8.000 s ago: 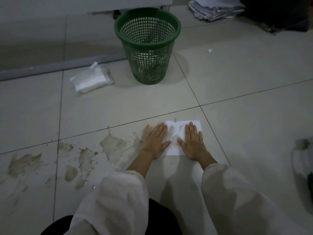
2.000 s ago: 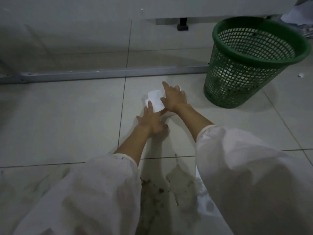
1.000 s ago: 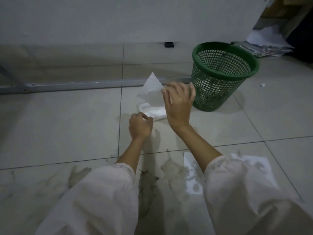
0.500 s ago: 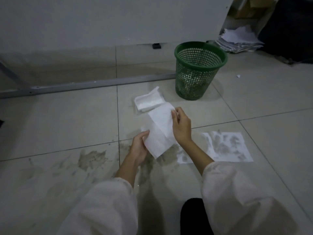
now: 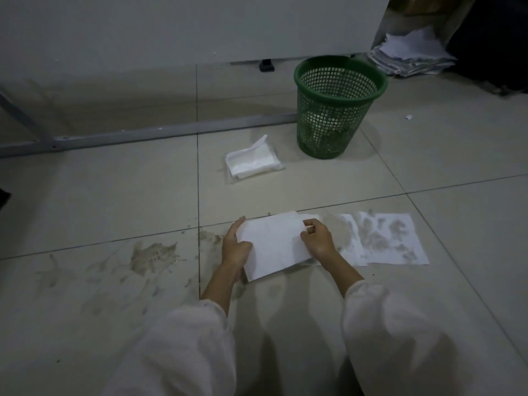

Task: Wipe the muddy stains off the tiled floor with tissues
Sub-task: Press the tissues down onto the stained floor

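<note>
A clean white tissue (image 5: 274, 245) is spread low over the tiled floor between my hands. My left hand (image 5: 235, 247) holds its left edge, thumb on top. My right hand (image 5: 317, 238) pinches its upper right edge. Just to the right, a mud-soaked tissue (image 5: 391, 240) lies flat on the floor, partly under the clean one. A muddy stain (image 5: 153, 254) with smears around it sits on the tile to the left, and smaller mud marks (image 5: 210, 237) lie beside my left hand. The tissue pack (image 5: 251, 162) lies further back.
A green mesh waste basket (image 5: 334, 107) stands behind the pack on the right. A grey metal bar (image 5: 160, 132) runs along the floor at the back, under a white panel. A pile of papers (image 5: 411, 54) sits at the far right. My white-trousered knees fill the foreground.
I pulled a fresh tissue from the pack, brought it back towards me and lowered it from mid-air down onto the floor next to the dirty tissue.
</note>
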